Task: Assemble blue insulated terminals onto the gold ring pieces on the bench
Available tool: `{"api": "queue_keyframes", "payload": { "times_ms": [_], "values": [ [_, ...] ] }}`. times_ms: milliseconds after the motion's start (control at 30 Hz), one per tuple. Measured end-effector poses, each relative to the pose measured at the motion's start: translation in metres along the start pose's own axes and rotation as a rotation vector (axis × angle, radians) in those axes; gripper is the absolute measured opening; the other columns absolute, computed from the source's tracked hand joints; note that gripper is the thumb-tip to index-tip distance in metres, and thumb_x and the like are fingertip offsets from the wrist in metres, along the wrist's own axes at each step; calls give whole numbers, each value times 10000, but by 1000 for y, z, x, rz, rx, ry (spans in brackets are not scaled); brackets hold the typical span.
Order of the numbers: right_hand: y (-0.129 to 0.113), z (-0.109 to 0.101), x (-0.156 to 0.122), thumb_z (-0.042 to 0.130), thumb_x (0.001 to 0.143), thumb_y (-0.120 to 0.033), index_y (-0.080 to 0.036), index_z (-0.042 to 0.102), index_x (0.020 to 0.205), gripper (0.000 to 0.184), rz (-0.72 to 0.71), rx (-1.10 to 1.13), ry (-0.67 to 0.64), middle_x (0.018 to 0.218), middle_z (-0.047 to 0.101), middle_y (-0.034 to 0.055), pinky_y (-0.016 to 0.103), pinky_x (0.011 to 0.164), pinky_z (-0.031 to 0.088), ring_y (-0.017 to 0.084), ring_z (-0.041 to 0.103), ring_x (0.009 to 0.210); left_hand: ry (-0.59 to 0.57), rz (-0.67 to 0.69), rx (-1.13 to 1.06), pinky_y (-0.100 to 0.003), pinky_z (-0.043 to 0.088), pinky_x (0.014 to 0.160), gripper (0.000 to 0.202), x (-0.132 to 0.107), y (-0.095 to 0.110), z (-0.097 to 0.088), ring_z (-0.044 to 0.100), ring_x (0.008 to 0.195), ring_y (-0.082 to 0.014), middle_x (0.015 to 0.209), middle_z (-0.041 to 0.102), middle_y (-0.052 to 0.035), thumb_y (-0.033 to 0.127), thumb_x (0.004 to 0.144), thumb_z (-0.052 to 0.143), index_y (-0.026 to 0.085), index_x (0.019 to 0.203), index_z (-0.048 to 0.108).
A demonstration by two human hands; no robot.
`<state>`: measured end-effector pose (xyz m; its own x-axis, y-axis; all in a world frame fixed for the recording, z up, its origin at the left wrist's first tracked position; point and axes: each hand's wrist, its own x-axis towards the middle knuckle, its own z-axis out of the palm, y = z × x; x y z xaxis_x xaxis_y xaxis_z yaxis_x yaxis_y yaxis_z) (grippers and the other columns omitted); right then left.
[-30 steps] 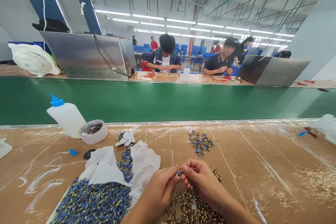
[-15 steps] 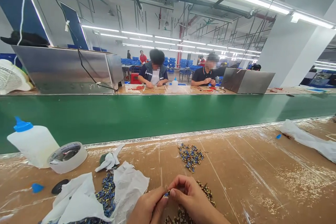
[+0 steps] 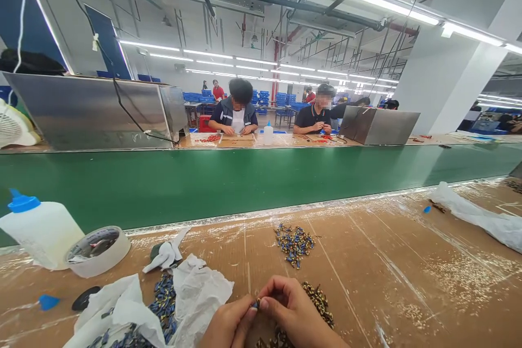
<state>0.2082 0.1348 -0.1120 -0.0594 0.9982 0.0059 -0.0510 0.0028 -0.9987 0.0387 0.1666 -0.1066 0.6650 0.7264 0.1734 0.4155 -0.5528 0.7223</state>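
My left hand (image 3: 229, 319) and my right hand (image 3: 290, 309) meet at the bottom middle, fingertips pinched together. Between them is a small blue piece with a gold-coloured end (image 3: 256, 303); its exact kind is too small to make out. Partly behind my right hand lies a pile of dark and gold-coloured small parts (image 3: 320, 302), which continues below my hands. Farther back sits a heap of blue and gold small pieces (image 3: 294, 246). Left of my hands, more blue pieces (image 3: 163, 304) lie among crumpled white paper (image 3: 204, 288).
At the left stand a white bottle with a blue cap (image 3: 41, 234) and a tape roll (image 3: 98, 261). A green conveyor belt (image 3: 253, 182) runs across behind the cardboard-covered table (image 3: 367, 283). Clear plastic (image 3: 477, 217) lies at right. Two co-workers sit opposite, beside metal boxes (image 3: 106, 114).
The view has shifted slightly, so the bottle and tape roll appear farther left. Both hands keep their pinch on the small piece, with only slight finger movement.
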Motion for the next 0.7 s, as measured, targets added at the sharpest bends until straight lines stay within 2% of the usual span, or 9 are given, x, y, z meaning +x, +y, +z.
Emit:
{"api": "queue_keyframes", "payload": {
  "times_ms": [167, 367, 567, 700],
  "values": [
    [-6, 3, -2, 714, 734, -439, -154, 590, 728, 311, -28, -13, -7, 628, 600, -8, 221, 565, 398, 133, 553, 604, 40, -16, 19, -241, 372, 617, 339, -2, 3, -2, 541, 692, -176, 753, 614, -40, 390, 957, 361, 195, 724, 513],
    [-8, 4, -4, 644, 793, -462, -161, 567, 735, 316, -24, -14, -39, 616, 613, 1, 240, 593, 440, 145, 597, 606, 69, -10, -34, -249, 357, 626, 369, -3, 9, -2, 525, 678, -175, 721, 604, -26, 400, 958, 344, 199, 695, 507],
    [-6, 4, -8, 607, 830, -419, -185, 509, 733, 272, -25, -5, -123, 601, 610, -3, 240, 563, 454, 146, 595, 572, -42, 2, -21, -251, 356, 686, 362, -2, 13, -7, 527, 703, -173, 698, 599, -18, 326, 962, 330, 192, 674, 504],
    [-2, 3, -9, 592, 842, -380, -200, 475, 740, 237, -15, -51, -173, 588, 599, -15, 239, 548, 455, 138, 576, 531, -84, 41, -7, -271, 354, 788, 367, -1, 10, -6, 548, 703, -167, 688, 620, -14, 281, 958, 322, 187, 661, 517]
  ]
}}
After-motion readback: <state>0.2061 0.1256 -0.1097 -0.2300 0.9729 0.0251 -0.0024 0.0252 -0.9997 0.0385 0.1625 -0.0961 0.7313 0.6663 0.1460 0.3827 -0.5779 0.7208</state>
